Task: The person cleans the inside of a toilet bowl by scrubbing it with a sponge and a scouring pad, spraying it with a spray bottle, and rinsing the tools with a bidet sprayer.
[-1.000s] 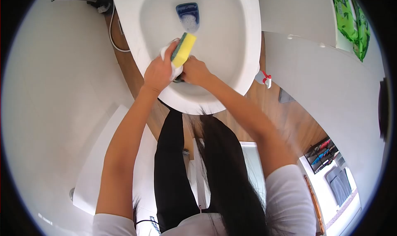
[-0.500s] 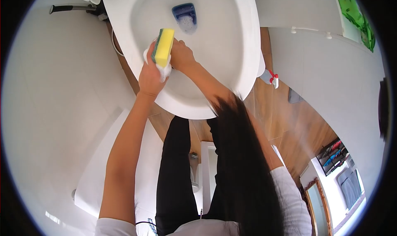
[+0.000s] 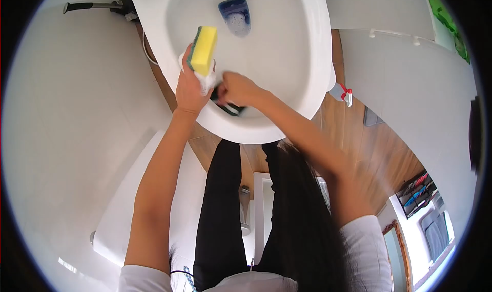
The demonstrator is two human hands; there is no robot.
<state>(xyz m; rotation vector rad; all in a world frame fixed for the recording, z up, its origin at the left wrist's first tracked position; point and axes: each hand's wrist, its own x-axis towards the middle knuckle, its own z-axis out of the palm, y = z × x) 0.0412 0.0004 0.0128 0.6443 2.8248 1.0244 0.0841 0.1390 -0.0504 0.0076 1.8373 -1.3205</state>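
A white toilet bowl (image 3: 287, 51) fills the top of the view, with blue foamy water (image 3: 236, 15) at its far end. My left hand (image 3: 190, 87) grips a yellow sponge with a green scouring side (image 3: 203, 50) together with a white cloth, held upright over the bowl's left inner wall. My right hand (image 3: 237, 89) is closed on a dark scrubbing pad (image 3: 229, 106) pressed against the bowl's near inner rim, just right of my left hand. Both forearms reach forward from my white sleeves.
A spray bottle with a red trigger (image 3: 342, 93) stands on the wooden floor (image 3: 379, 148) right of the bowl. A dark handle (image 3: 87, 6) sticks out at top left. White walls flank both sides. My dark trousers and long hair hang below.
My right hand has slid back from deeper in the bowl to the near inner rim, and the dark pad now shows under it. My left hand with the sponge stayed nearly still.
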